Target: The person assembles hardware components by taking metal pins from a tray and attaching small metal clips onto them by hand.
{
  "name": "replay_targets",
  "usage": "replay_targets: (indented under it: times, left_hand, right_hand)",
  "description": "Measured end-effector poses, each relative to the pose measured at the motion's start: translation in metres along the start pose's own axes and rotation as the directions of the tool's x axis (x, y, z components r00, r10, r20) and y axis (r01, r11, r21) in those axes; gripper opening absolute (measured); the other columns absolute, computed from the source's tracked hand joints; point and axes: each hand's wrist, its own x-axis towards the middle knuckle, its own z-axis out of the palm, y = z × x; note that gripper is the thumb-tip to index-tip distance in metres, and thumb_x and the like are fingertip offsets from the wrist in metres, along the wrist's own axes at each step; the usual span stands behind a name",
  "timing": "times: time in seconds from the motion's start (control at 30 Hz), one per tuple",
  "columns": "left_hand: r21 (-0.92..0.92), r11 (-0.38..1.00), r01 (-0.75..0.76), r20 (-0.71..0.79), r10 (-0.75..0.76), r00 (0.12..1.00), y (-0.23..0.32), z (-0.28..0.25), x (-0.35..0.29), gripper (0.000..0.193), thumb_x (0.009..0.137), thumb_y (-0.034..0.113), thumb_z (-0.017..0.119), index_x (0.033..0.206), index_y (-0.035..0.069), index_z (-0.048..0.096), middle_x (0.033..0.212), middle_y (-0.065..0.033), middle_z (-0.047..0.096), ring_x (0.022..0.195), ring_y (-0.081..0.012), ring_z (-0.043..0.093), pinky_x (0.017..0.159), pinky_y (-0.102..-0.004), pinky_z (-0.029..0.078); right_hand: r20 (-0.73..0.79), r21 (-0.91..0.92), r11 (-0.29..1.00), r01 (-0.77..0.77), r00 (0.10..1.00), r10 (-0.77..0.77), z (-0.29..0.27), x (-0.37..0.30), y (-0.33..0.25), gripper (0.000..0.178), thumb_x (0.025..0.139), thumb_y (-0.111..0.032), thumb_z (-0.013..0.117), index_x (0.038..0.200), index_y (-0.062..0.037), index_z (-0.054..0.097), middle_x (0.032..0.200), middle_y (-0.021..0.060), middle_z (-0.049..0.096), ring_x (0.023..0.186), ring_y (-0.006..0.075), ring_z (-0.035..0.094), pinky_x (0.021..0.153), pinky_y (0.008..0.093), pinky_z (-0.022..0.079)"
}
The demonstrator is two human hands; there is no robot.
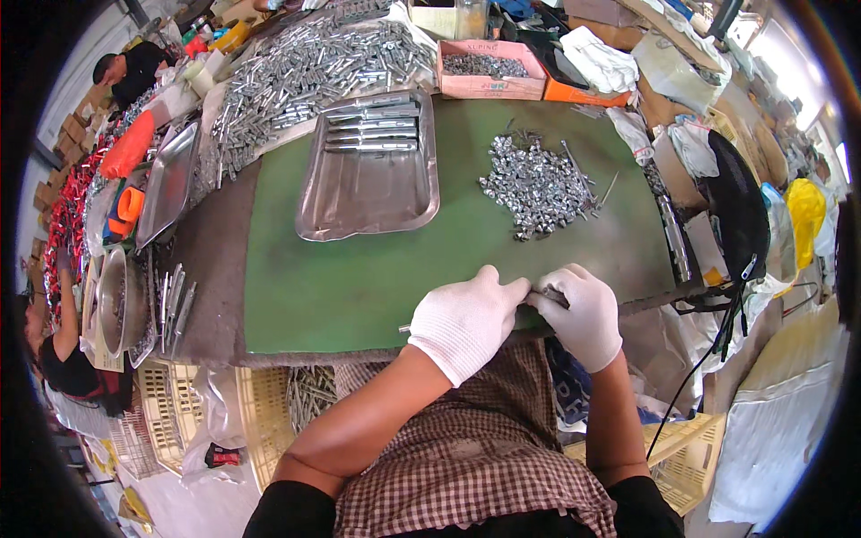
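Both my hands wear white gloves and meet at the near edge of the green mat [359, 269]. My left hand [466, 318] is closed around a thin metal rod whose end sticks out to its left [404, 329]. My right hand [583, 309] pinches the rod's other end, where a small dark metal piece [547, 296] shows between the two hands. A pile of small shiny metal parts [538, 188] lies on the mat beyond my right hand. A steel tray [368, 193] with a few finished rods [372, 125] stands at the mat's far left.
A big heap of metal rods [305, 72] covers the back of the table. A pink box of parts [489, 72] stands behind the mat. A second tray [166, 184], a steel bowl [117, 300] and loose rods lie left. Two other people work at the far left. Yellow crates stand below the table.
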Motion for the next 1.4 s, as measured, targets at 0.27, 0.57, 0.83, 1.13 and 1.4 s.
replay_targets:
  times: [0.27,0.57,0.83,1.13,1.4]
  left_hand:
    - [0.012,1.0,0.0,-0.013,0.0,1.0,0.0,0.0,-0.001,0.015,0.087,0.022,0.06,0.101,0.018,0.061,0.078,-0.0103,0.054,0.061,-0.0302,0.06,0.053,-0.0416,0.051]
    - [0.003,1.0,-0.003,-0.044,0.003,0.999,0.001,0.0,0.0,0.014,0.087,0.022,0.06,0.101,0.019,0.062,0.078,-0.0093,0.054,0.059,-0.0298,0.059,0.052,-0.0409,0.05]
    - [0.059,0.998,-0.02,0.033,0.018,0.999,0.005,0.001,-0.001,0.015,0.088,0.023,0.061,0.103,0.02,0.061,0.078,-0.0091,0.052,0.056,-0.0288,0.058,0.048,-0.0398,0.049]
    - [0.031,0.999,-0.034,0.012,0.034,0.999,0.01,0.004,0.002,0.016,0.089,0.026,0.061,0.105,0.021,0.061,0.077,-0.0086,0.051,0.054,-0.0276,0.057,0.048,-0.0392,0.048]
    - [0.041,0.999,-0.027,0.026,0.026,0.999,0.011,0.003,0.003,0.015,0.09,0.026,0.06,0.103,0.021,0.061,0.077,-0.0084,0.051,0.055,-0.0279,0.058,0.049,-0.0395,0.049]
  right_hand:
    - [-0.141,0.325,0.93,-0.17,0.964,0.225,-0.006,-0.005,0.008,0.012,0.079,-0.005,0.071,0.09,-0.0014,0.07,0.077,0.009,0.065,0.064,0.0129,0.056,0.063,0.0274,0.048]
    - [-0.019,0.105,0.994,-0.037,0.999,0.039,-0.004,-0.002,-0.002,0.012,0.078,-0.014,0.073,0.088,-0.0079,0.071,0.084,0.0117,0.066,0.076,0.0293,0.065,0.068,0.0354,0.051]
    - [-0.2,-0.114,0.988,-0.102,0.977,0.078,-0.023,0.023,0.035,0.013,0.083,-0.019,0.067,0.089,-0.0082,0.07,0.089,0.0116,0.065,0.081,0.0308,0.064,0.071,0.0384,0.05]
    - [-0.103,-0.255,0.961,-0.106,0.991,0.082,-0.019,0.062,0.06,0.016,0.083,-0.023,0.066,0.089,-0.0083,0.067,0.09,0.0129,0.063,0.085,0.0334,0.062,0.073,0.0415,0.048]
    - [-0.122,-0.272,0.952,-0.139,0.986,0.109,-0.022,0.056,0.066,0.015,0.083,-0.022,0.065,0.089,-0.0085,0.066,0.09,0.013,0.063,0.085,0.0339,0.062,0.073,0.0426,0.048]
